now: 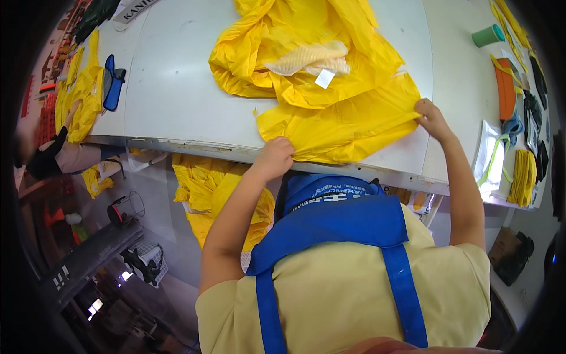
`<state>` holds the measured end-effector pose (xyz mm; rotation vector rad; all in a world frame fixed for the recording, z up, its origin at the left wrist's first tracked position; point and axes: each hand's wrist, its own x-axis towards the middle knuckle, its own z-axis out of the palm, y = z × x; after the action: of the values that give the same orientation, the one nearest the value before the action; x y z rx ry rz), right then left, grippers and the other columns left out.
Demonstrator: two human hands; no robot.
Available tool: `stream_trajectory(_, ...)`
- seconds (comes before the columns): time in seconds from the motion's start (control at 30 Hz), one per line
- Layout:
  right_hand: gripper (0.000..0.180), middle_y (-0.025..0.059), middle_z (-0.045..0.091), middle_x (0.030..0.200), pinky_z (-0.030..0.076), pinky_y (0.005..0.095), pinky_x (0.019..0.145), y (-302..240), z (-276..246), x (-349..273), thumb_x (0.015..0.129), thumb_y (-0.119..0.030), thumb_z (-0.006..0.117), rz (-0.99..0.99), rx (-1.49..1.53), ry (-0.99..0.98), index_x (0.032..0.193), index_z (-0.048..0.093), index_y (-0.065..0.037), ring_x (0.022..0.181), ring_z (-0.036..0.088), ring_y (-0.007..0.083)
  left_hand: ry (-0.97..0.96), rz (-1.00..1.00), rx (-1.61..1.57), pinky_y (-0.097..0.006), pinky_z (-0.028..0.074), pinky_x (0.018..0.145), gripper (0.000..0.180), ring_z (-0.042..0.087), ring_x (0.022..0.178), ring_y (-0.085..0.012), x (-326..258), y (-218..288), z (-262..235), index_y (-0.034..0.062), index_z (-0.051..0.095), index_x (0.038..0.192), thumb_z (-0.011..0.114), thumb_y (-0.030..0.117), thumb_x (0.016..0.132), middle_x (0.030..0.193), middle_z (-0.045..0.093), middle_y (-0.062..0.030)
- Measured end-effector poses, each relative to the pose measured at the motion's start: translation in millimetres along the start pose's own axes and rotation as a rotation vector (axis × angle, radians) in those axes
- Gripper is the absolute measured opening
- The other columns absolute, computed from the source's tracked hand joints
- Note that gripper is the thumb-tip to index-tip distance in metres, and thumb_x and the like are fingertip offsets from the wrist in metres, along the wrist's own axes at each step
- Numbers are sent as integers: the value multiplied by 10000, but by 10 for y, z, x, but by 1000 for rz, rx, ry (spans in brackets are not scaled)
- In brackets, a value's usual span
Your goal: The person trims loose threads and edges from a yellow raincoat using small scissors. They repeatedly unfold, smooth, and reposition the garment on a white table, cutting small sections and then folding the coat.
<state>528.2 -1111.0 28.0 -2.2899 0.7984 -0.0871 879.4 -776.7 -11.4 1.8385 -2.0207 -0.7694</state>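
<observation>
The left hand is closed on the near edge of a yellow garment, pinching the cloth where it hangs just over the front edge of the white tabletop. The right hand grips the same piece farther along, at its right corner, fingers curled into the fabric so the fingertips are hidden. Between the two hands the cloth lies pulled fairly flat; behind it the rest of the garment is bunched in a heap toward the far side, its top cut off by the edge of the view. A pale mesh lining and a small white tag show in the folds.

The person's blue apron and pale yellow shirt block most of what lies below the front edge of the tabletop. More yellow fabric hangs or sits beneath that edge, partly behind the left forearm, and I cannot tell where it ends.

At the right, near the rim, lie a green cup, an orange piece and a stack of yellow straps, all bent by the lens and hard to read. At the far left, another person's hand in a dark sleeve sits by more yellow cloth and a blue item, whose kind I cannot make out.
</observation>
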Motion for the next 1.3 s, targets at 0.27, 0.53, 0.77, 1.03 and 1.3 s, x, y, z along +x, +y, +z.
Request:
stream_trajectory(0.27,269,103,591,980,426,406,822,-945,545,-186,715,-99,689,-293,-249,380,962,584,-80,931,552,301,486,41,179,-455,421,871,497,462,1056,-399,42,278,227,86,490,1141,677,41,683,1177,441,-190)
stream_trajectory(0.53,243,112,563,888,429,400,799,-1537,860,-377,674,-77,656,-376,-144,113,899,565,-73,871,534,312,425,-266,-271,-389,461,859,251,554,945,-348,160,492,-313,40,637,1026,580,19,783,1052,577,-171)
stream_trajectory(0.77,250,118,597,923,469,378,765,-1090,874,-863,768,-70,597,-257,-13,-392,1018,579,-68,819,588,272,-57,-394,-363,-293,456,774,266,581,810,-281,202,198,-245,-12,607,971,648,210,830,850,613,-134)
stream_trajectory(1.03,323,101,591,1041,480,323,755,-151,321,-245,783,19,510,71,-72,395,1087,573,-69,831,583,276,222,-429,-186,-385,404,898,213,522,982,-326,-342,269,32,24,641,914,672,132,733,1037,592,-141)
stream_trajectory(1.3,185,155,586,927,459,357,811,13,-1,147,746,24,480,233,-312,-60,877,600,-31,901,559,315,311,-226,-97,-393,448,794,181,558,866,-290,-405,253,-110,42,649,846,572,-6,689,806,624,-105)
